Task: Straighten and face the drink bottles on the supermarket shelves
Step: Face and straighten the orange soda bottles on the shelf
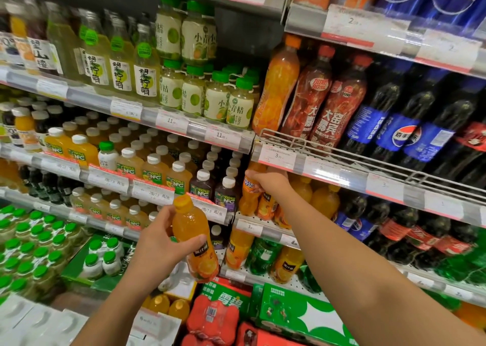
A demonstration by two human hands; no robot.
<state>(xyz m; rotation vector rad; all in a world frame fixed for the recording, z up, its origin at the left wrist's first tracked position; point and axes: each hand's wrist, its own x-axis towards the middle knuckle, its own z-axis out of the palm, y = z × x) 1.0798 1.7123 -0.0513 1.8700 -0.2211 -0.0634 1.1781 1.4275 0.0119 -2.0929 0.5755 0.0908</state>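
Nearest the camera, the left hand gripped an orange juice bottle around its middle, fingers and thumb curled about it, holding it tilted in the air in front of the shelves and clear of them. Further in, the right hand reached under the shelf edge and curled round the shoulder of an orange soda bottle standing at the front of the soda shelf, just beside other orange bottles. To do this step well, I judged, the right hand should turn that bottle until its label faced outward and draw it level with the front edge, opening a slot before the held bottle was set in upright, label forward. Two bottles were in hand, one apiece. On the tier above, one orange bottle and two red ones leaned leftward against the wire rail and would want righting.
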